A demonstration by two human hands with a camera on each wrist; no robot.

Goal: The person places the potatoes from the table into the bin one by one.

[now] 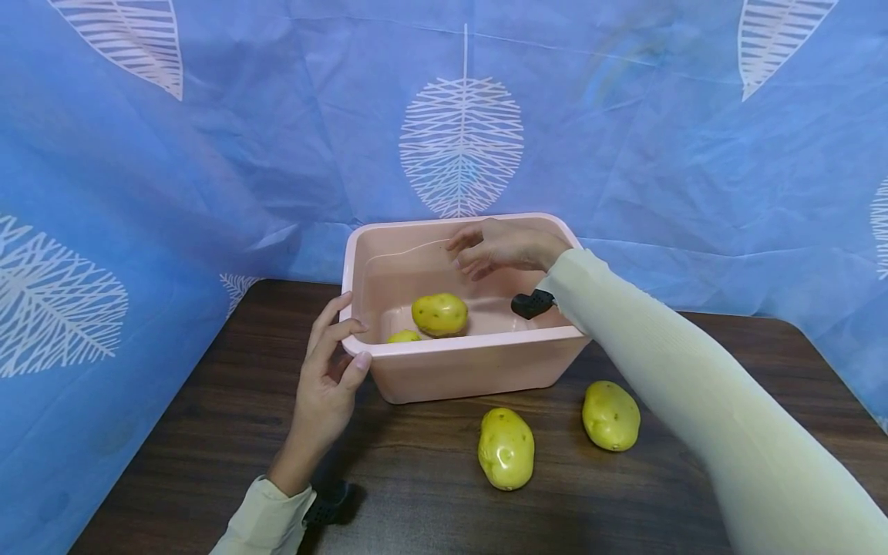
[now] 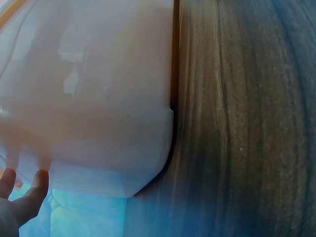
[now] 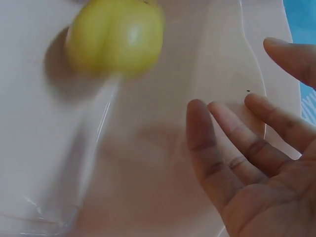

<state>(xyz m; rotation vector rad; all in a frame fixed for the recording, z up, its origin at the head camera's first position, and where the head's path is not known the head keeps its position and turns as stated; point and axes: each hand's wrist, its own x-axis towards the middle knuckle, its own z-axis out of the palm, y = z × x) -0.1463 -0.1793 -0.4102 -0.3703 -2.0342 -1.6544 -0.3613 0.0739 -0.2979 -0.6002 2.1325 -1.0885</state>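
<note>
In the head view, my left hand [image 1: 329,370] holds the front left corner of a pink plastic bin [image 1: 479,374], two fingertips at its rim and the thumb in front. Low in the left wrist view, two fingers of this hand [image 2: 29,197] come up against the bin's outer wall. My right hand [image 1: 502,247] is over the inside of the bin, fingers loosely bent and nothing in them. Below it, a yellow potato [image 1: 440,314] is in the bin, and blurred in the right wrist view. Another potato [image 1: 404,336] shows partly behind the front rim.
Two more potatoes lie on the dark wooden table [image 1: 229,416] before the bin: one potato [image 1: 506,449] near the middle, another potato [image 1: 611,416] beside the right sleeve. A blue cloth [image 1: 277,139] with white leaf prints hangs behind the table and along its sides.
</note>
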